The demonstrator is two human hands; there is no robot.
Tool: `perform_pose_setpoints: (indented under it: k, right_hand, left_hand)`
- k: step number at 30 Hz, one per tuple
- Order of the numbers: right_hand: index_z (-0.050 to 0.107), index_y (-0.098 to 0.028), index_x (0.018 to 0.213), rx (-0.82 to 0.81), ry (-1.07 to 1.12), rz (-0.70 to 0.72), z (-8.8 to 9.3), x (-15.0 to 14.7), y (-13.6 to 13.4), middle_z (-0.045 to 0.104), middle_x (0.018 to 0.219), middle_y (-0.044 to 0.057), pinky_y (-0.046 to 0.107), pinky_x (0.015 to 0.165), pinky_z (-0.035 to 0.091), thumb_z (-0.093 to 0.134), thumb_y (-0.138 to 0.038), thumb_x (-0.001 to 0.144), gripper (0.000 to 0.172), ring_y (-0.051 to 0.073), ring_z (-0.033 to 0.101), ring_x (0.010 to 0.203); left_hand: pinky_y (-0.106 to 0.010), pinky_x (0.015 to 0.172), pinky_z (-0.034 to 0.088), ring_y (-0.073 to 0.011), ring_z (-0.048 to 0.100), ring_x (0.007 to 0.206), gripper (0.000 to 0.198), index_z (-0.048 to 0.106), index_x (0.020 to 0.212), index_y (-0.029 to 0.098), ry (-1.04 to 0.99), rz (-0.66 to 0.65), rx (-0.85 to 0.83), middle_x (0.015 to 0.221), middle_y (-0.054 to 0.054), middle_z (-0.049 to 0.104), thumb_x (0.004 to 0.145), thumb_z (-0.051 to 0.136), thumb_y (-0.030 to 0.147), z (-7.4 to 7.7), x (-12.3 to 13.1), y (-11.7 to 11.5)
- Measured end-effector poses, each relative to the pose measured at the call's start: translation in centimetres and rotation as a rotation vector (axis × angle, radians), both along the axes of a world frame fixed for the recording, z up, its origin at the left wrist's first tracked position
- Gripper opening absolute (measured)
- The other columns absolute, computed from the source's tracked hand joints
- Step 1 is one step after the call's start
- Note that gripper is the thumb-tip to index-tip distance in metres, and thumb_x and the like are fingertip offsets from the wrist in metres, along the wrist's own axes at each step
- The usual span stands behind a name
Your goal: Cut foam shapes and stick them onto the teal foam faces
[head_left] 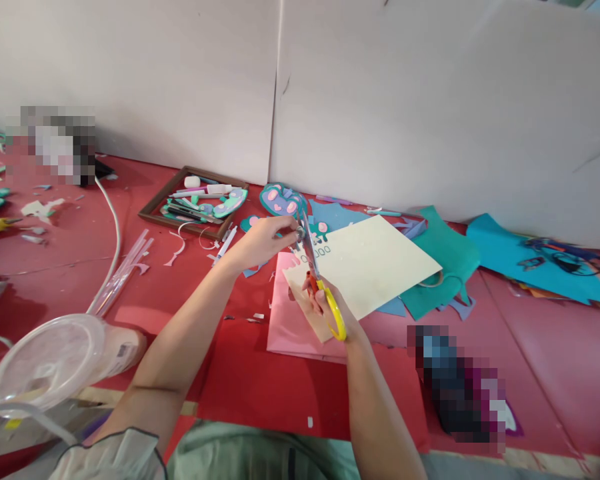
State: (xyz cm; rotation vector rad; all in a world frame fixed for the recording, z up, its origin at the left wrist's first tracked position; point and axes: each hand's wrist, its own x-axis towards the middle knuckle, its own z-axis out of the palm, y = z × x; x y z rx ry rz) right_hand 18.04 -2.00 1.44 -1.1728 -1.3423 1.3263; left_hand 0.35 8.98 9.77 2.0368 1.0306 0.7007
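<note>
My right hand (pixel 330 303) is wrapped round the yellow and red handles of a pair of scissors (pixel 311 250), whose blades point up and away. My left hand (pixel 270 243) is beside the blade tips, with its fingers pinched on a small piece too small to make out. Under the scissors lies a cream sheet (pixel 375 267) with small rounded outlines drawn near its left corner. Folded pink paper (pixel 285 333) lies partly beneath that sheet. Just beyond my left hand is a teal and purple foam shape (pixel 281 200) with pink spots.
A brown wooden tray (pixel 155 205) holds pens and foam pieces. Teal sheets (pixel 443 247) and a blue sheet (pixel 500 250) lie at the right. Clear straws (pixel 125 270), a lidded plastic cup (pixel 47 363) and a white cable (pixel 116 227) are at the left. A white partition (pixel 380 107) stands behind.
</note>
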Motion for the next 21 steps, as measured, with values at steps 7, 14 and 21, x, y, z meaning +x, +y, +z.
perform_pose_setpoints:
  k: [7,14,21]
  right_hand:
    - [0.054,-0.019,0.088,-0.026,0.035,0.005,-0.22,0.08,-0.06,0.060,0.076,0.002,0.028,0.057,0.039,0.055,-0.062,0.082,0.043,0.013,0.052,0.061]
    - [0.054,-0.019,0.090,-0.023,-0.005,0.017,-0.61,0.32,-0.07,0.063,0.081,0.004,0.027,0.055,0.037,0.052,-0.065,0.083,0.046,0.013,0.051,0.061]
    - [0.053,-0.019,0.089,-0.007,0.026,0.024,-0.55,0.17,-0.06,0.062,0.080,0.003,0.027,0.055,0.038,0.052,-0.063,0.084,0.044,0.012,0.052,0.060]
  left_hand:
    - [-0.024,0.069,0.048,-0.0131,0.060,0.070,0.021,0.060,0.080,0.017,0.007,-0.011,0.000,0.075,0.000,0.066,0.082,0.049,0.034,0.20,-0.06,-0.02]
    - [-0.023,0.069,0.047,-0.0131,0.059,0.070,0.020,0.059,0.077,0.017,0.003,0.002,-0.008,0.074,0.000,0.065,0.082,0.049,0.034,0.38,0.06,-0.17]
    - [-0.023,0.069,0.048,-0.0127,0.059,0.071,0.019,0.059,0.078,0.017,-0.019,0.012,-0.014,0.077,0.000,0.066,0.082,0.049,0.033,0.19,0.16,-0.12]
